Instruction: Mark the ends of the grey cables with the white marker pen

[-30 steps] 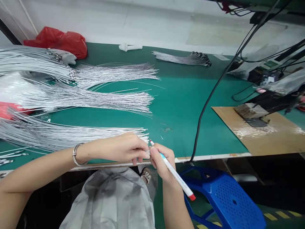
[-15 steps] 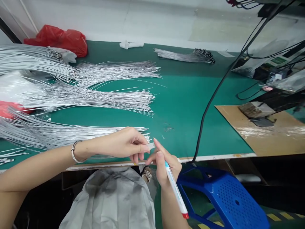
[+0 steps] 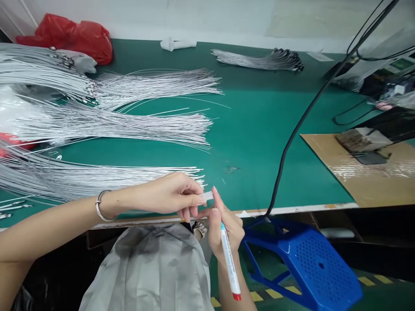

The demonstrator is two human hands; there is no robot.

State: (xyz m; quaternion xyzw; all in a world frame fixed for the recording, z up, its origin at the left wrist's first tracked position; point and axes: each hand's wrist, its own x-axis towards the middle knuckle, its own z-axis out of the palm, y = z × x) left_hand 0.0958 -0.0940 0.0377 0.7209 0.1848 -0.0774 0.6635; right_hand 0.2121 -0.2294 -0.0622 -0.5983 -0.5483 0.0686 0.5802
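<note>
The left hand (image 3: 178, 193) is closed with a pinch on a few wires (image 3: 208, 196), whose short ends come out near the front edge of the green table (image 3: 256, 142). The right hand (image 3: 226, 229) holds a white marker (image 3: 229, 261), its red end toward the person, and the index fingertip is at these ends. Beyond the left hand lies a long wire bundle (image 3: 129, 175).

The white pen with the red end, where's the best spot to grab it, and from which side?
Probably pinch the white pen around the middle of its barrel, coming down from above. The barrel is straight and slim and sticks out toward the person, while its other end is held in the right hand. The right forearm lies behind it, so the upper side looks easiest.
</note>
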